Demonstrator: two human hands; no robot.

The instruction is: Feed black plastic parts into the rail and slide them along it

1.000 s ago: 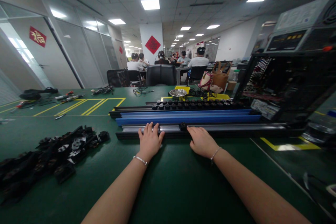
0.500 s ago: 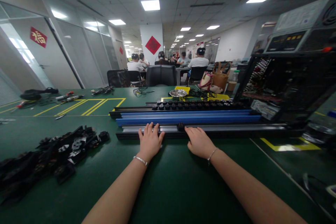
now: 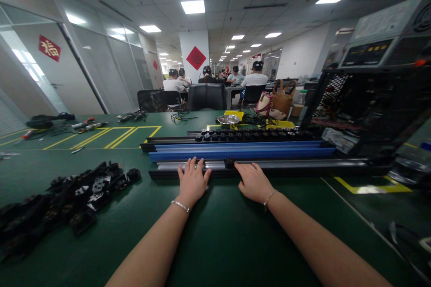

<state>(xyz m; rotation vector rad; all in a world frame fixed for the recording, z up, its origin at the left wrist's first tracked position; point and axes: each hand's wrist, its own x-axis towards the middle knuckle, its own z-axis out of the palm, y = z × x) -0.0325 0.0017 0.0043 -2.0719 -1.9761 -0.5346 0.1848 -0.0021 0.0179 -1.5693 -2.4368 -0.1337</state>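
A long black rail with a silvery channel runs left to right across the green table. My left hand lies on its left part, fingers spread over the channel and thumb at the near side. In the channel, right of that hand, sits a small black block. My right hand touches or nearly touches the block's right side with its fingertips, the fingers stretched out and not wrapped round it. Behind the rail lies a blue rail, and beyond this another black rail beside rows of small black parts.
A heap of black parts covers the left of the table. An open computer case stands at the right. Beyond the rails are a metal bowl, yellow trays and cables. People sit farther back.
The small black block has moved slightly left along the channel, and my right hand has moved left with it. My left hand has stayed in place on the rail.
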